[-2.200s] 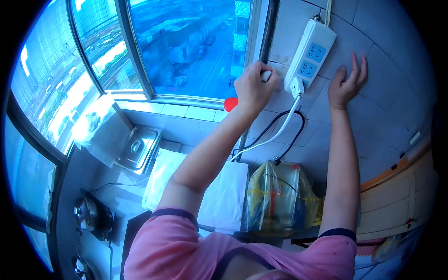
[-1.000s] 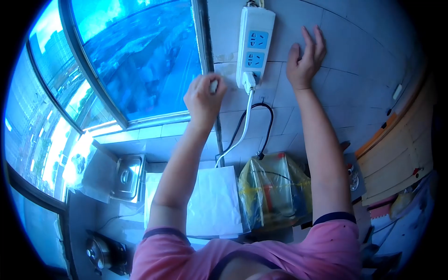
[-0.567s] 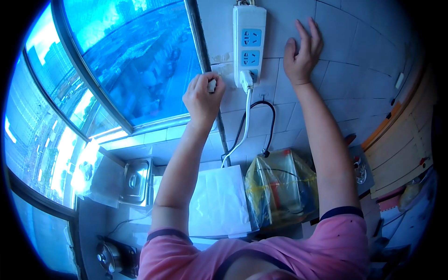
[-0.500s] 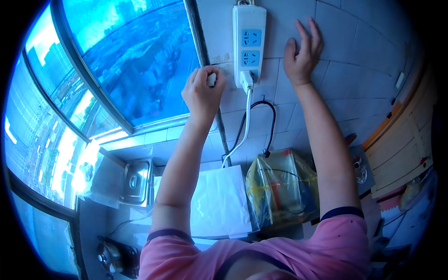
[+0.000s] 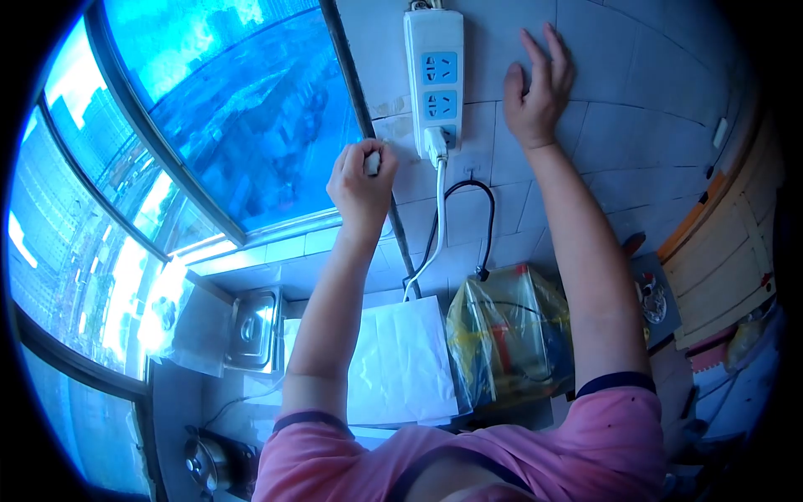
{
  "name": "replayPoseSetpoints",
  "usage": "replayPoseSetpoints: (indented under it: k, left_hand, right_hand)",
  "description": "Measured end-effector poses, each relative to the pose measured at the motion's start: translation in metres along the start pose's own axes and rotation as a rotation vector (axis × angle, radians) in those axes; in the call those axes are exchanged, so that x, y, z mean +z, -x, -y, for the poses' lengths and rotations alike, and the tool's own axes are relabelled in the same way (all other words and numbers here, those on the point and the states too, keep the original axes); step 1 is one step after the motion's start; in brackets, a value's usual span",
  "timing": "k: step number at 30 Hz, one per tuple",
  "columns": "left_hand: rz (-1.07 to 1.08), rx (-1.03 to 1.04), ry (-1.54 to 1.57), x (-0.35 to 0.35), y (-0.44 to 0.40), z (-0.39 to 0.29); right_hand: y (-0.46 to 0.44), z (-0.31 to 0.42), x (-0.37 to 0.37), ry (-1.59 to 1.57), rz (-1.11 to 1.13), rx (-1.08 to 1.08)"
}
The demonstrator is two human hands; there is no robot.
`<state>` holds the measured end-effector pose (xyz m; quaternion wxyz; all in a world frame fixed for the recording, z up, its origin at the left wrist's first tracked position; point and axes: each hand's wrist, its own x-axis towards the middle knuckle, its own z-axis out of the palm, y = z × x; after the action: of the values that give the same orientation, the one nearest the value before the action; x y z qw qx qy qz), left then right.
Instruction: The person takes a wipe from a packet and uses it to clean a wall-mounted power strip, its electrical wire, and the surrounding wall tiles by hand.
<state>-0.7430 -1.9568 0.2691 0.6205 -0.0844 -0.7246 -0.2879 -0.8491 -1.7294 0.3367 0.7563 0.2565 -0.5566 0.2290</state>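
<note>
My left hand (image 5: 361,186) is closed in a fist by the window frame's edge, left of the power strip. A small white piece (image 5: 372,163) shows between its curled fingers; most of it is hidden, and I cannot tell its kind. My right hand (image 5: 539,96) is open against or just over the tiled wall, fingers apart and pointing up, holding nothing. Between the hands the white power strip (image 5: 434,75) is mounted upright on the wall. A white plug (image 5: 437,144) sits in its lowest socket, with a white cord (image 5: 440,209) hanging down.
Below the hands are a white sheet-covered surface (image 5: 397,360) and a yellowish plastic-wrapped box (image 5: 510,335). A black cable (image 5: 489,217) loops down the wall. A lidded metal container (image 5: 253,330) stands at left, with a pot (image 5: 207,463) lower down. The window (image 5: 242,117) fills the upper left.
My left hand has moved slightly down along the window edge, still closed on the white piece. My right hand keeps its spread pose. The view has shifted a little.
</note>
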Motion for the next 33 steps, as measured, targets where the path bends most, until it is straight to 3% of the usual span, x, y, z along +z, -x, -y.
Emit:
replayPoseSetpoints:
  k: [6,10,16,18,28,33]
  left_hand:
    - [0.023,-0.039,-0.056,-0.002,-0.026,-0.012]
    - [0.044,0.072,-0.048,-0.003,-0.005,0.000]
    - [0.031,-0.058,-0.016,-0.003,-0.026,-0.013]
    - [0.025,-0.057,-0.010,-0.002,-0.015,-0.007]
    - [0.069,0.021,-0.061,-0.005,-0.011,-0.005]
    - [0.073,-0.077,-0.026,0.000,-0.027,-0.013]
  right_hand:
    - [0.000,0.004,-0.003,-0.006,-0.004,0.009]
    - [-0.006,0.011,-0.005,-0.002,-0.023,-0.009]
    - [-0.005,0.012,-0.007,-0.002,-0.018,-0.010]
    - [-0.008,0.017,-0.013,0.023,0.101,0.115]
    - [-0.011,0.020,-0.013,0.018,0.073,0.134]
    - [-0.011,0.019,-0.012,0.040,0.050,0.081]
